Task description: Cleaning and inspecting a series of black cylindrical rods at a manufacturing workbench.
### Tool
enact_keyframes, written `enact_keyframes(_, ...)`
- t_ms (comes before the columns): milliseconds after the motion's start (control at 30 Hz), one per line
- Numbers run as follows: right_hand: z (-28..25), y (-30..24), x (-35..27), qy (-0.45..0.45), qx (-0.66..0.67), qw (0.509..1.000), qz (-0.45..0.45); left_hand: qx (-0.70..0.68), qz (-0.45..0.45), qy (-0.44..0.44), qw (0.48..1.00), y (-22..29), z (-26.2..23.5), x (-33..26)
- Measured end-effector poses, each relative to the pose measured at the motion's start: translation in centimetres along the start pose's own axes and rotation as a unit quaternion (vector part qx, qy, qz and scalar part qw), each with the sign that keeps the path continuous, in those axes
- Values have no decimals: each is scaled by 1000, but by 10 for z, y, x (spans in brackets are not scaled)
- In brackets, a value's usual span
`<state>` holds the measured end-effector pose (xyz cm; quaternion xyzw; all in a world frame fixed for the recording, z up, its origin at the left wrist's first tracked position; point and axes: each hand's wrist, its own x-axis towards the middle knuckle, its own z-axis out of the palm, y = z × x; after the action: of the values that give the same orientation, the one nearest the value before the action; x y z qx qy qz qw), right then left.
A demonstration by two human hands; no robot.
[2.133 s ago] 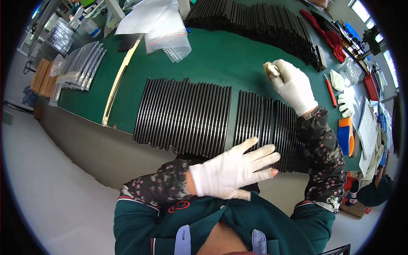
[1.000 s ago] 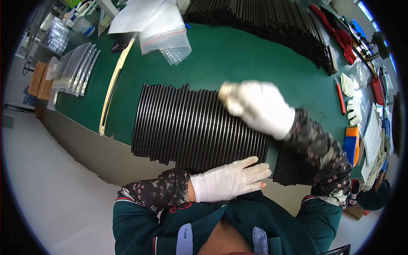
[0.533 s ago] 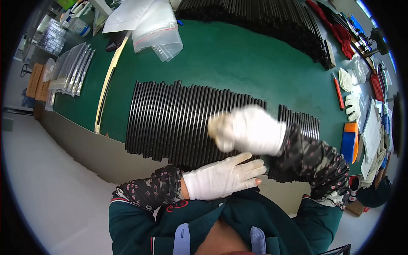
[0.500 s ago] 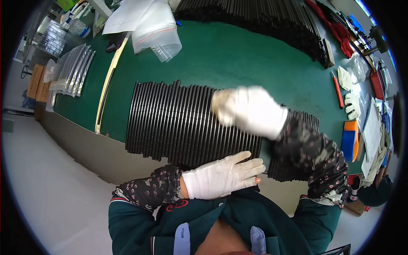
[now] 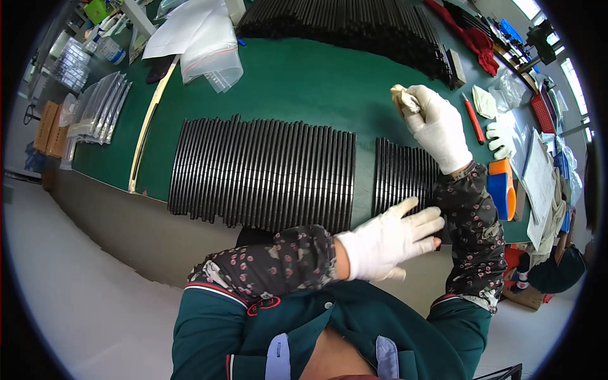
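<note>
A wide row of black rods [image 5: 263,174] lies side by side on the green table. To its right, across a narrow gap, is a smaller row of black rods [image 5: 404,174]. My left hand [image 5: 389,244], in a white glove, reaches to the near ends of the smaller row, its fingers spread. Whether it presses on the rods I cannot tell. Raised beyond the smaller row, my gloved right hand [image 5: 438,130] is closed on a crumpled cream cloth [image 5: 405,101]. My right sleeve hides part of the smaller row.
A big pile of black rods [image 5: 342,25] lies along the far edge. Clear bags [image 5: 212,63] and papers are at the far left. On the right lie a red-handled tool [image 5: 473,119], a spare white glove [image 5: 502,139] and a blue-and-orange roll [image 5: 500,190].
My right hand has lifted off the wide row and moved right with the cloth. My left hand has shifted right, from the wide row to the smaller one. The view has shifted slightly.
</note>
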<state>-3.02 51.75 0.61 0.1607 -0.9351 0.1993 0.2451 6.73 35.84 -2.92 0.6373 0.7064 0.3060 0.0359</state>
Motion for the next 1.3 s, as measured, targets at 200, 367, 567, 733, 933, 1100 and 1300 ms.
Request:
enact_keyframes(200, -12, 27, -28, -18, -41, 998, 48, 27, -56, -54, 997, -11, -15, -23)
enact_keyframes(367, -9, -17, -37, -77, 72, 991, -80, -5, -38, -77, 996, -2, -21, -39)
enact_keyframes(567, 33, -38, -28, -221, 91, 929, -282, 8, -8, -145, 989, -1, -11, -33)
enact_keyframes(733, 54, -3, 9, -71, 59, 976, -197, 7, 1, -143, 990, -8, -3, -35)
enact_keyframes(933, 46, -42, -11, -237, 94, 916, -309, 13, -26, -94, 995, 0, -3, -38)
enact_keyframes(1100, 60, -26, 1, -115, 139, 956, -232, 12, 8, -133, 991, -10, -1, -36)
enact_keyframes(1300, 59, -18, 1, -110, 40, 958, -261, 13, 9, -155, 988, -2, -11, -30)
